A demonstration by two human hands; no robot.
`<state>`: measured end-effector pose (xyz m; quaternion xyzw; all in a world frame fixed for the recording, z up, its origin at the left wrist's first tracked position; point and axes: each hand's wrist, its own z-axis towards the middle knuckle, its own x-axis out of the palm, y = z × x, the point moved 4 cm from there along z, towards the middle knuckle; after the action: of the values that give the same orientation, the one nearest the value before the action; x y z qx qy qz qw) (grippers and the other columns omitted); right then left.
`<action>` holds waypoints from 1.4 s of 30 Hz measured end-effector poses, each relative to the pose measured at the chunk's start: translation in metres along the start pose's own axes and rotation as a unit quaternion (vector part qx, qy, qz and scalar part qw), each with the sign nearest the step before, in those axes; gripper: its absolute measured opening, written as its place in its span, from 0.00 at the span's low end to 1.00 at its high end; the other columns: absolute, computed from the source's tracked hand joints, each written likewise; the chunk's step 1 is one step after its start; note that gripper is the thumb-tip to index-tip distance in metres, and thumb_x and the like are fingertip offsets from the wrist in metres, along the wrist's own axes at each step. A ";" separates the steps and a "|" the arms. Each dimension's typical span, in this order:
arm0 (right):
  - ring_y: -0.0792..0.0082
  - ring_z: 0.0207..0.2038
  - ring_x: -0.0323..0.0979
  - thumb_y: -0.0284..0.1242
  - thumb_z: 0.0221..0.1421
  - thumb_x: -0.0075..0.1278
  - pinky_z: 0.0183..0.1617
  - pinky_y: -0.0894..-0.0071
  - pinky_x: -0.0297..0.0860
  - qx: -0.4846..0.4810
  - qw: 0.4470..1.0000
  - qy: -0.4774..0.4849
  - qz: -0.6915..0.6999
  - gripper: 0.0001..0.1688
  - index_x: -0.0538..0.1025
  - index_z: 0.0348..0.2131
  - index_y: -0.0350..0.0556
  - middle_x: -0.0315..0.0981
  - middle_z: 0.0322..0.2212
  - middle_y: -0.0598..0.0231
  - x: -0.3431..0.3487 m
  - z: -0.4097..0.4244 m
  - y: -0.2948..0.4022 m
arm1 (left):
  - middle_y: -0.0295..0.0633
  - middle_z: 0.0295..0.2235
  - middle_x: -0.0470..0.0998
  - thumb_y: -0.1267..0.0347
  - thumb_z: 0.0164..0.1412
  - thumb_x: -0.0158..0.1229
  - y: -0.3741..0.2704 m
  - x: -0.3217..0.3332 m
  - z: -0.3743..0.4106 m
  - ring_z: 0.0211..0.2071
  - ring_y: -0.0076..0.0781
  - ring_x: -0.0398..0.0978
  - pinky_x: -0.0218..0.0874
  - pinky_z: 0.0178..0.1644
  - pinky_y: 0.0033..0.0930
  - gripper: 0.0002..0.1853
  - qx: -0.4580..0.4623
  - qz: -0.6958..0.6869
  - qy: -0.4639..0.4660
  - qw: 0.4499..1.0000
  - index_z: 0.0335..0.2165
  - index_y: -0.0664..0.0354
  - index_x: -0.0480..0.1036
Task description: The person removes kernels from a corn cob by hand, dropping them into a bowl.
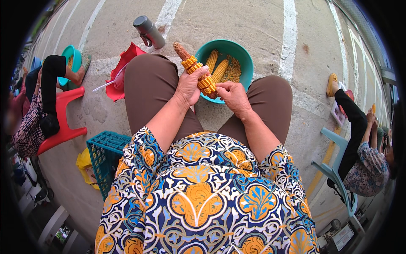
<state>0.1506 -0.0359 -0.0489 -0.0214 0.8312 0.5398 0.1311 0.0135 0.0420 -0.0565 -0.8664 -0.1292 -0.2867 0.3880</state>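
My left hand [189, 85] is wrapped around a partly shelled corn cob [206, 83] above the gap between my knees. Its far end is bare and reddish brown, while rows of yellow kernels stay on the middle. At the near end, the thumb and fingers of my right hand [234, 97] pinch the cob by the lowest kernels; whether a loose kernel is between them is hidden. Beneath and beyond my hands stands a green plastic basin [246, 52]. Inside it lie two whole yellow ears of corn [220, 70] and a heap of loose kernels [233, 70].
A grey flask [151, 33] stands beyond my left knee, near a red bag [118, 76]. By my left hip are a teal plastic crate [106, 158] and a yellow bag [85, 166]. People sit on a red stool [65, 117] at left and a pale blue chair [334, 165] at right.
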 end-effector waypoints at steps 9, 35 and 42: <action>0.73 0.25 0.75 0.28 0.46 0.50 0.33 0.75 0.70 0.011 1.000 0.010 0.002 0.15 0.79 0.32 0.36 0.78 0.24 0.57 -0.002 -0.002 0.007 | 0.38 0.30 0.72 0.72 0.54 0.60 -0.001 0.001 -0.001 0.34 0.30 0.72 0.66 0.43 0.33 0.14 -0.004 0.006 0.000 1.000 0.38 0.58 0.66; 0.73 0.26 0.75 0.29 0.45 0.51 0.33 0.74 0.70 0.016 1.000 0.004 -0.016 0.13 0.80 0.30 0.38 0.78 0.23 0.58 -0.002 -0.005 0.005 | 0.37 0.27 0.72 0.72 0.52 0.62 0.003 -0.003 -0.001 0.31 0.28 0.72 0.64 0.41 0.33 0.12 -0.048 -0.011 -0.006 0.999 0.35 0.58 0.67; 0.80 0.24 0.72 0.27 0.46 0.50 0.30 0.78 0.68 0.071 0.990 0.040 0.118 0.14 0.79 0.32 0.36 0.77 0.21 0.63 0.000 -0.008 0.008 | 0.40 0.28 0.73 0.70 0.53 0.61 0.005 -0.006 0.003 0.32 0.32 0.73 0.66 0.41 0.37 0.13 -0.058 -0.025 -0.016 0.998 0.35 0.59 0.66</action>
<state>0.1477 -0.0400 -0.0390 0.0648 0.8685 0.4902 0.0343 0.0122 0.0404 -0.0645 -0.8886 -0.1406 -0.2892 0.3272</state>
